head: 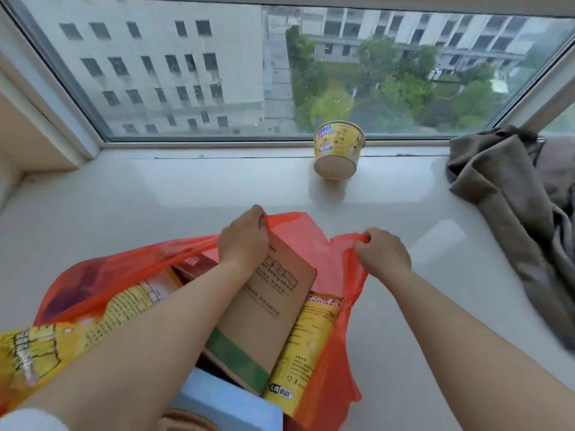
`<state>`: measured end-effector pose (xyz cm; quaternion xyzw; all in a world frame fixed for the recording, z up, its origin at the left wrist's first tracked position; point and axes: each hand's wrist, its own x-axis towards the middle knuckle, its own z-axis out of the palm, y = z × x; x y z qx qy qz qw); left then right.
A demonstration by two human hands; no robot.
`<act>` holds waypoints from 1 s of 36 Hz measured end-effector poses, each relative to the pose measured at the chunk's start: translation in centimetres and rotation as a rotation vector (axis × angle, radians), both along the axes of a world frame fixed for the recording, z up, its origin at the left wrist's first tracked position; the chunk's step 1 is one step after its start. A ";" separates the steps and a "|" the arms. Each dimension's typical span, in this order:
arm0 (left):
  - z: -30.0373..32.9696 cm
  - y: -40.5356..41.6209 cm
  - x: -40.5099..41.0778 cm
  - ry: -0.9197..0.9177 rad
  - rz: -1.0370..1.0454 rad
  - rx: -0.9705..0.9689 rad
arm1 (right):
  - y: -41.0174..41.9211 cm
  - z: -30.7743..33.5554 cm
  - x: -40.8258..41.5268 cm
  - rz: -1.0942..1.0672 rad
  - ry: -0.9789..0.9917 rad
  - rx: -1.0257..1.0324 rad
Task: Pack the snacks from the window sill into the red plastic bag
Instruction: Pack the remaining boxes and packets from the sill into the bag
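The red plastic bag [329,353] lies open on the white window sill [155,197] in front of me. Inside it I see a brown cardboard box [267,309] with a green band, a yellow tube-shaped snack pack [305,343], a yellow printed packet [118,309] and a dark red box [193,265]. My left hand [242,241] grips one red handle at the bag's far rim, over the brown box. My right hand [384,253] pinches the other handle to the right. A yellow instant-noodle cup [339,147] lies on its side by the window glass, apart from the bag.
A grey-brown cloth [513,206] is heaped on the sill at the right. A light blue object [224,405] sits at the bottom edge under the bag. The window frame [217,144] closes off the far side; a wall recess bounds the left.
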<state>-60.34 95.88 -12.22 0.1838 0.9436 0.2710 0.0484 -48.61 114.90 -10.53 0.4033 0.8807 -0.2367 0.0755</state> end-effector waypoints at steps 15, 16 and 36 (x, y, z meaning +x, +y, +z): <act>-5.8 2.0 -1.8 0.066 -0.181 -0.354 | 7.2 -8.5 -17.7 0.242 0.043 0.402; -6.0 2.1 -1.9 0.078 -0.201 -0.348 | 7.6 -8.8 -18.5 0.248 0.026 0.452; -7.7 2.8 -3.3 -0.068 -0.148 -0.446 | 12.1 -9.5 -22.3 0.233 0.296 0.494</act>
